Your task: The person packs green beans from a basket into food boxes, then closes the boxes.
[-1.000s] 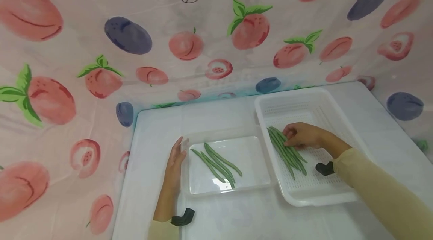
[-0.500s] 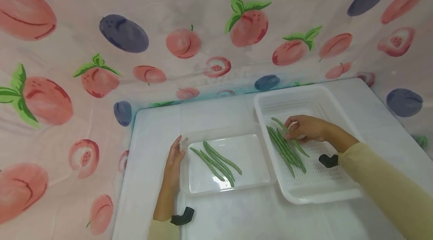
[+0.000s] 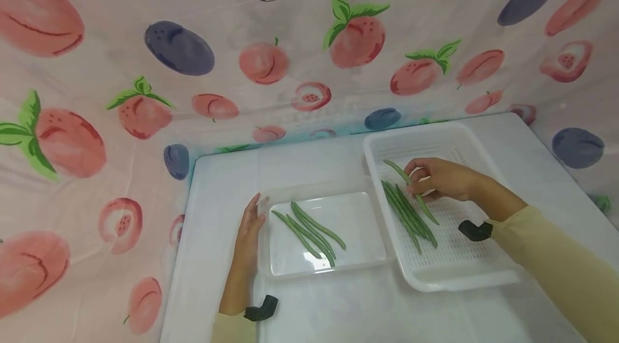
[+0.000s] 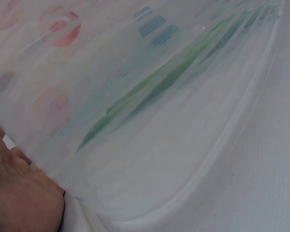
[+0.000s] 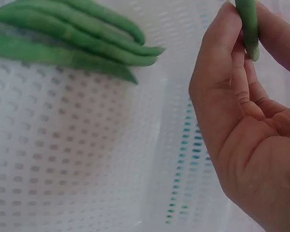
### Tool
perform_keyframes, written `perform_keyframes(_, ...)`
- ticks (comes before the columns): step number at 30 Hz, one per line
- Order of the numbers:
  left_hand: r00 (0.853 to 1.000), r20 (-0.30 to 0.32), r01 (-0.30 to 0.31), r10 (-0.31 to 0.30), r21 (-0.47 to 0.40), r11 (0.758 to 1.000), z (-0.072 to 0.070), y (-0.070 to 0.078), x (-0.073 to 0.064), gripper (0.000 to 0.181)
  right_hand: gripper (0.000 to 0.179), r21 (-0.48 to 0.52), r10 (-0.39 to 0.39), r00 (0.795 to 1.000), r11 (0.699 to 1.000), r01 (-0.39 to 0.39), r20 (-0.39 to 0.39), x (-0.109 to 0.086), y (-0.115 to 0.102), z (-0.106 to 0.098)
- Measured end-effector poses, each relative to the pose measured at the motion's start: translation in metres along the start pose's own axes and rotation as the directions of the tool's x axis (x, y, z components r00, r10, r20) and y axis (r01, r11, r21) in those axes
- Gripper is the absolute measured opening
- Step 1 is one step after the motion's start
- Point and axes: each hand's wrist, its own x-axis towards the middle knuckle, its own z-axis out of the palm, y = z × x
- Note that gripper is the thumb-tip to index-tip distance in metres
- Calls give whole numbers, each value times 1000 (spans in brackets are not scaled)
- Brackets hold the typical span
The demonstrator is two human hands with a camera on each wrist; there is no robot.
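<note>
Head view: over the basket [image 3: 459,283], one bean [image 3: 426,209] is pinched by the right hand [image 3: 446,179], the tray [image 3: 362,227] left of the basket is touched by the left hand [image 3: 250,227] with fingers extended, and the bean could be dropped should that pinch be loosened.

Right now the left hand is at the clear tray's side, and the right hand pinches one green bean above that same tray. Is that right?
Not quite: the head view shows the right hand pinching the green bean above the white perforated basket, not the clear tray. The left hand is at the tray's side.
</note>
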Motion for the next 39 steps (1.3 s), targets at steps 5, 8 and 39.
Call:
perform_keyframes(5, 1000, -2, 2, -2, -7, 1000, 0, 0, 0, 50, 53, -1, -28, 1000, 1000, 28, -7, -5, -13, 3)
perform_keyframes(8, 1000, 0, -1, 1, -12, 1000, 0, 0, 0, 49, 49, 12, -47, 999, 999, 47, -2, -6, -22, 7)
perform_keyframes(39, 1000, 2, -9, 9, -34, 999, -2, -4, 2, 50, 51, -27, -122, 987, 992, 125, 105, 19, -76, 84)
